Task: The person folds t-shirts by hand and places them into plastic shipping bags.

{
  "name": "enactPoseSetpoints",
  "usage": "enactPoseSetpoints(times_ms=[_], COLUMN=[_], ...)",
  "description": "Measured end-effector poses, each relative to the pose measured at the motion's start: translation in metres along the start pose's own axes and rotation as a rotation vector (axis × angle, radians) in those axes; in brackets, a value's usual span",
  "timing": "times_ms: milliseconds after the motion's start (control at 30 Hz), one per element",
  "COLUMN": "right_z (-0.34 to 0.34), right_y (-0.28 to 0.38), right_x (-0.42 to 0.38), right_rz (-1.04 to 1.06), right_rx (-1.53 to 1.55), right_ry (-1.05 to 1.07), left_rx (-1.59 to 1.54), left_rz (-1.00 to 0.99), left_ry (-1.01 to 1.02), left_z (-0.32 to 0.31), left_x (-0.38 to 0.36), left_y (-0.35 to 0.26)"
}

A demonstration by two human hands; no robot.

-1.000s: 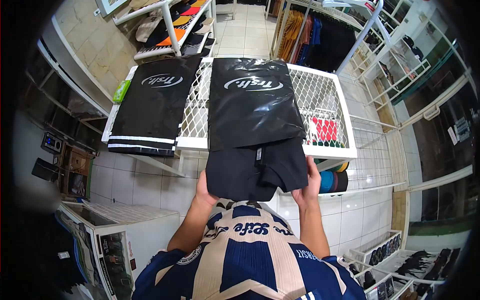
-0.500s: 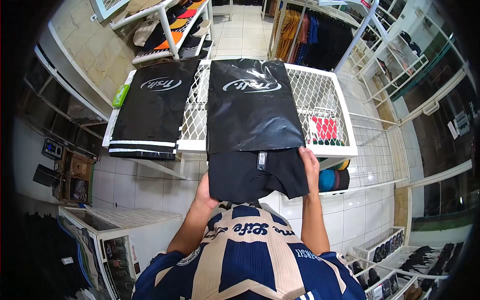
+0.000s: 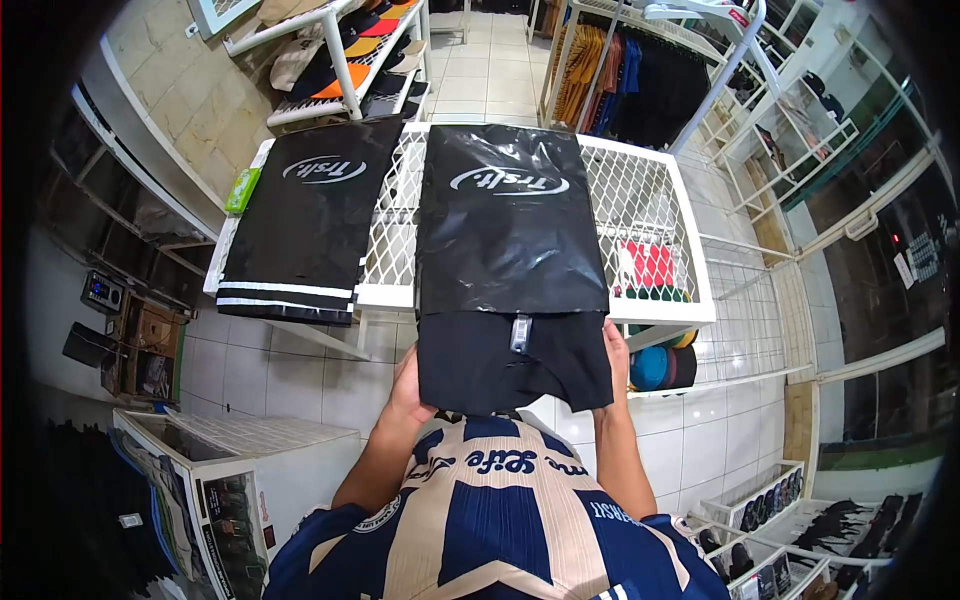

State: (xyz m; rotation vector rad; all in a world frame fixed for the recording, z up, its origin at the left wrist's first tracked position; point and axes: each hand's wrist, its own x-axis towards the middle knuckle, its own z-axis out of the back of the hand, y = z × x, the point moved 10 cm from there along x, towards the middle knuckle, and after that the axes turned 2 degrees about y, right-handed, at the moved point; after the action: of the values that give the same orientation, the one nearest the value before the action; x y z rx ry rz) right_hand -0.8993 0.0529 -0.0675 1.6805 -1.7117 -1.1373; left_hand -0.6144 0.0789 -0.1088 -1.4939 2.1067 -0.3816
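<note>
Nearest is the wearer's striped jersey [image 3: 495, 530], and past it two hands flank a folded black shirt [image 3: 470, 365]. The left hand [image 3: 406, 388] is clamped on the shirt's left edge, its fingers partly hidden behind the cloth; the right hand [image 3: 616, 355] grips the right edge, near the bag's corner. The shirt lies between the two hands, its near end jutting past the counter's front edge, a barcode tag [image 3: 521, 333] near its middle. Its far part is inside a glossy black bag [image 3: 510, 250], which lies flat on the white mesh counter [image 3: 665, 304], logo at the far end. To the left, apart from it, lies a second black bag [image 3: 300, 225], with a green packet [image 3: 241, 190] just beside it. Farther off are shelved caps [image 3: 343, 82] and hanging clothes [image 3: 625, 80].
</note>
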Motion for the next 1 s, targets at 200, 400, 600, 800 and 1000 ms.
enactPoseSetpoints(times_ms=[200,400,600,800,1000], right_z=[-0.039,-0.009,-0.009,-0.002,-0.015], right_y=[0.025,0.057,0.054,0.051,0.066], right_x=[0.015,0.086,0.048,0.039,0.084], right_rz=[0.0,0.008,0.019,0.021,0.186], right_rx=[-0.039,-0.629,-0.545,-0.629,-0.814], right_ry=[-0.028,-0.037,0.036,0.028,-0.057], left_rx=[0.062,0.592,0.889,1.051,1.34], left_rz=[-0.061,-0.045,-0.117,-0.505,-0.881], left_ry=[-0.056,-0.055,-0.318,-0.434,-0.402], left_z=[-0.033,-0.052,-0.035,-0.031,-0.058], left_x=[0.031,0.078,0.036,0.03,0.067], left_y=[-0.034,-0.092,-0.088,-0.127,-0.147])
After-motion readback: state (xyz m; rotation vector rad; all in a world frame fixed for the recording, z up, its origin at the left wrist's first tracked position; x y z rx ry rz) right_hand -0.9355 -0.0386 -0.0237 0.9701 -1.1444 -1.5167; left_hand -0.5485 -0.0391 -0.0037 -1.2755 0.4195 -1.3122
